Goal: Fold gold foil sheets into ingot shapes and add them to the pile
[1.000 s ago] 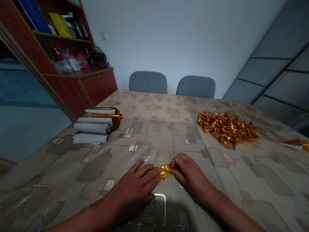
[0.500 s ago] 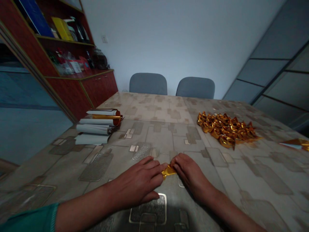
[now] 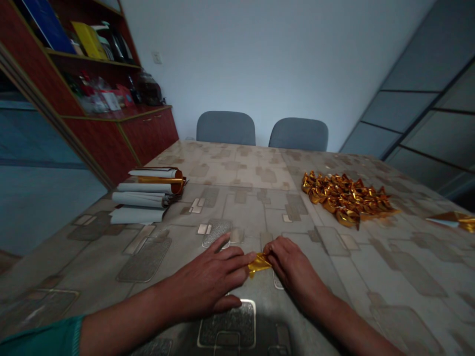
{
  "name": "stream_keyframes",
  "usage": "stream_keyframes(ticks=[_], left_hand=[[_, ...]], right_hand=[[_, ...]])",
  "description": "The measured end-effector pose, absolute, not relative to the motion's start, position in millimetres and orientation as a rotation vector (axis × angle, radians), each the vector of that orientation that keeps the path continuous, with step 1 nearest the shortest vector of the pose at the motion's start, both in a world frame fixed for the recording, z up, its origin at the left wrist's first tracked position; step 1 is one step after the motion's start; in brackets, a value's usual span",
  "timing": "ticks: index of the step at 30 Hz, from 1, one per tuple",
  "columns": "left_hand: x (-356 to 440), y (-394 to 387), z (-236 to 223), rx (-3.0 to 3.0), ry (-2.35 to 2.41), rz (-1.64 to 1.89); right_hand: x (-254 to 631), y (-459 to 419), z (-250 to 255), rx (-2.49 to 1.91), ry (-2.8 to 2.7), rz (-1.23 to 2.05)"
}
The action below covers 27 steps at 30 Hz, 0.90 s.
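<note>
A small folded piece of gold foil paper [image 3: 260,264] lies on the table between my two hands. My left hand [image 3: 218,277] is open, its fingers spread, and the index fingertip rests on the left part of the foil. Curled fingers of my right hand [image 3: 291,262] pinch the upper right corner of the same piece. Part of the foil is hidden under the fingertips.
At the left lie several rolled sheets of foil paper [image 3: 143,199], pale side outward. A cluster of folded gold foil pieces [image 3: 345,195] stands at the right, with another gold foil piece [image 3: 451,218] beyond. Two grey chairs [image 3: 225,128] back the patterned table [image 3: 237,198].
My left index finger has lifted and spread away from the others, and the left hand has shifted slightly. The right hand keeps its pinch on the foil. The view has moved a little.
</note>
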<state>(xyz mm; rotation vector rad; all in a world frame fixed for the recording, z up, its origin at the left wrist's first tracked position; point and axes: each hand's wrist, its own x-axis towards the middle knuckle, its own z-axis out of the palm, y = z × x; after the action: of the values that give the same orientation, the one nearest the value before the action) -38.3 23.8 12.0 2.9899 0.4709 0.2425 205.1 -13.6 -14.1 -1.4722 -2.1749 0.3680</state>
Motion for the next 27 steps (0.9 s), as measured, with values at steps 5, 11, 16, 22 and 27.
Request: stream_keyframes(ticks=[5, 11, 16, 22, 27], left_hand=[[-37.1, 21.9, 13.5, 2.938, 0.502, 0.221], [-37.4, 22.0, 10.4, 2.939, 0.493, 0.255], [-37.4, 22.4, 11.6, 2.933, 0.498, 0.277], [-36.6, 20.1, 13.8, 2.920, 0.520, 0.265], [-39.0, 18.6, 11.6, 2.902, 0.553, 0.216]], right_hand=[[199.8, -14.4, -17.7, -1.554, -2.184, 0.247], [205.5, -17.1, -17.9, -1.546, -2.187, 0.228], [209.7, -19.4, -13.5, -1.506, -2.255, 0.286], [207.6, -29.9, -9.4, -1.514, -2.502, -0.171], [221.5, -43.9, -14.0, -1.509, -2.479, -0.250]])
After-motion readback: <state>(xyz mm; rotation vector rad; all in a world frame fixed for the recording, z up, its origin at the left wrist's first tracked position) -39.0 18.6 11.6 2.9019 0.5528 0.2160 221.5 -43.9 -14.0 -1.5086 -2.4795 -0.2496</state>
